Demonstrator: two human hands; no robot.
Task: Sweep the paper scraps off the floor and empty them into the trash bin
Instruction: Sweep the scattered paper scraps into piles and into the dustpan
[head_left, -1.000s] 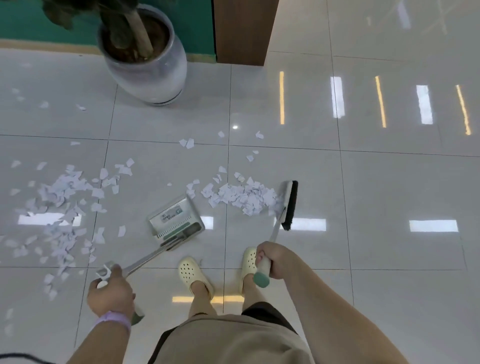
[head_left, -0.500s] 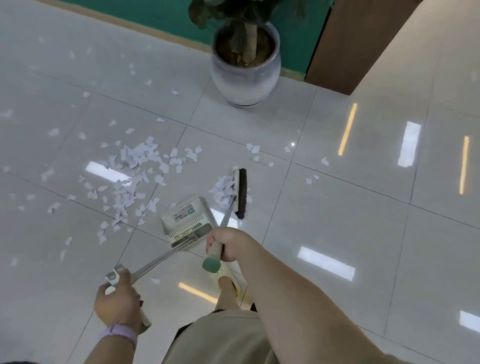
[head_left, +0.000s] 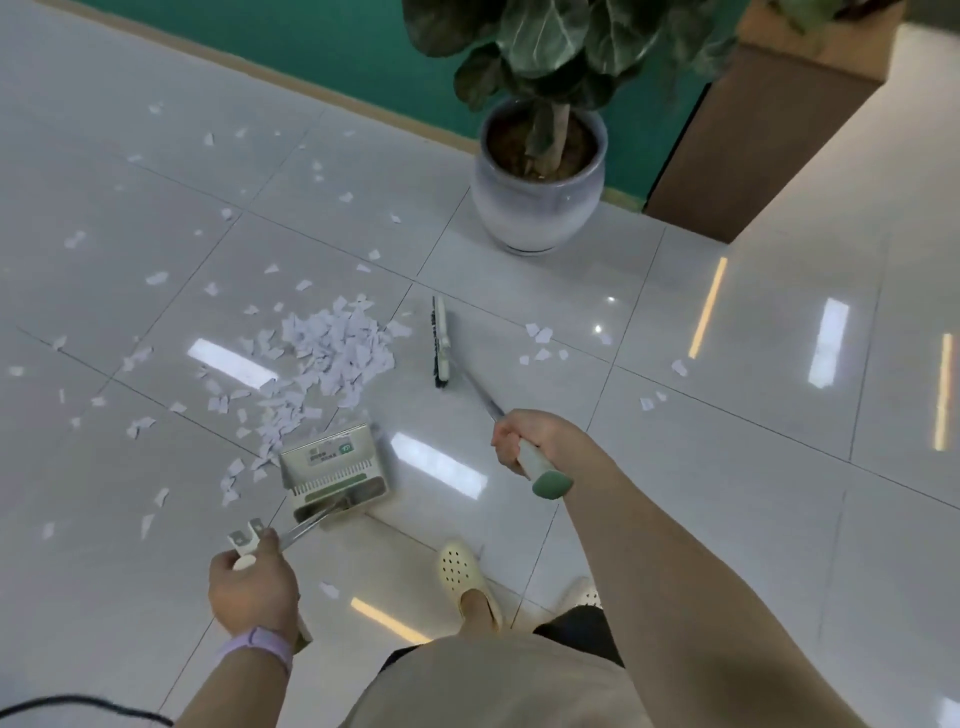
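Fingers (head_left: 506, 441) of the right hand (head_left: 535, 441) were curled round the pale, green-capped handle of the long broom (head_left: 540, 470), and the left hand (head_left: 253, 584) was closed in the same way round the white grip of the long-handled dustpan (head_left: 335, 475), thumb lying along the metal shaft.

Glossy white floor tiles (head_left: 753, 467) filled most of the view, with ceiling lights reflected in them. Along the far edge ran a green wall (head_left: 322, 36) with a tan skirting strip, and a brown wooden cabinet (head_left: 748, 156) stood at the right of it. Beside the cabinet a broad-leaved potted plant (head_left: 540, 171) sat in a round, pale glazed pot.

White torn paper scraps (head_left: 337, 348) lay mostly in one loose heap on the floor, left of the broom's black bristle head (head_left: 440, 340) and near it. A trail of pieces ran from that heap down to the left corner of the dustpan's mouth. Thinner scatterings lay farther left and toward the wall, a few sat right of the broom head, and one lone piece lay near the person's feet.

The dustpan's cream tray rested on the floor between heap and feet, its label facing up. Cream perforated clogs (head_left: 465, 577) showed below, the right one partly hidden. A lilac wristband (head_left: 260, 649) circled the left wrist, and a black cable (head_left: 78, 706) crossed the lower left corner.
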